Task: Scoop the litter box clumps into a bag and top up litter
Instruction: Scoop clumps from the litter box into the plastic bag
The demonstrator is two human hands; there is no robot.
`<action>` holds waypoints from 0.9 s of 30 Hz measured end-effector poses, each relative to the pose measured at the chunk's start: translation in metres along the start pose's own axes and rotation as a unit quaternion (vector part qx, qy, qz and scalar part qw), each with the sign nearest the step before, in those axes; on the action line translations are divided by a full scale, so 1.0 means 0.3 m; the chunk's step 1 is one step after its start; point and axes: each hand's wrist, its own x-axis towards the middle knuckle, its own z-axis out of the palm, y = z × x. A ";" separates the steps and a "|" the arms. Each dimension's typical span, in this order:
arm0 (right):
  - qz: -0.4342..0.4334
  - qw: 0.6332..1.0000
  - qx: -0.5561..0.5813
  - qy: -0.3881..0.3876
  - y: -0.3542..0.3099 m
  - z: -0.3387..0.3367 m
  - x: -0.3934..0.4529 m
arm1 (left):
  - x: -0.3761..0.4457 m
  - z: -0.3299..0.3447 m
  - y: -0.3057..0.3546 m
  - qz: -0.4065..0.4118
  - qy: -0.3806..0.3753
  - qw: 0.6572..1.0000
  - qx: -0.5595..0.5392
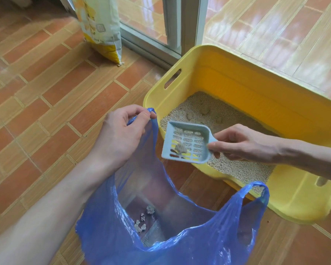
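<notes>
Head view, big to small. Tiled floor (46, 92) carries everything. Yellow litter box (246, 88) sits right of centre, litter (199, 108) inside with a few darker clumps showing. Litter sack (99, 29) stands upright well apart, by the sliding door frame; unopened or not, cannot tell. Likely heavy and floppy, so grab it low and at the top for the top-up pour.

Blue plastic bag (180, 236) sits on the floor just beside the box, mouth open, several clumps (143, 220) at the bottom. Thin, limp film: collapses unless a handle is held up.

Left hand (122, 134) pinches one bag handle between thumb and fingers, lifting it. Right hand (243, 144) grips the handle of the pale blue slotted scoop (187, 144), held over the box's near rim, just above the bag mouth. Scoop is rigid, light.

One clump (179, 147) rests on the grid. Looks crumbly; tip slowly.
</notes>
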 end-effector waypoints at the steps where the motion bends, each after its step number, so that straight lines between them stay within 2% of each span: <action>1: 0.000 1.000 -0.015 -0.025 -0.018 0.009 -0.004 | 0.000 0.001 0.001 0.001 0.000 1.000 -0.002; 6: -0.021 0.978 -0.183 -0.096 -0.097 0.090 0.001 | -0.004 -0.001 0.007 0.010 -0.006 1.000 -0.002; 12: -0.052 0.903 -0.424 -0.037 -0.141 0.225 0.052 | -0.017 -0.014 0.018 0.037 -0.006 0.999 -0.002; 17: -0.060 0.875 -0.480 0.001 -0.128 0.355 0.111 | -0.032 -0.014 0.025 0.044 -0.010 0.999 0.002; 24: -0.049 0.848 -0.528 -0.007 -0.086 0.465 0.180 | -0.052 -0.013 0.019 0.042 -0.018 0.999 0.006; 27: -0.062 0.818 -0.571 -0.001 -0.060 0.484 0.182 | -0.056 -0.018 0.015 0.039 -0.015 0.999 0.015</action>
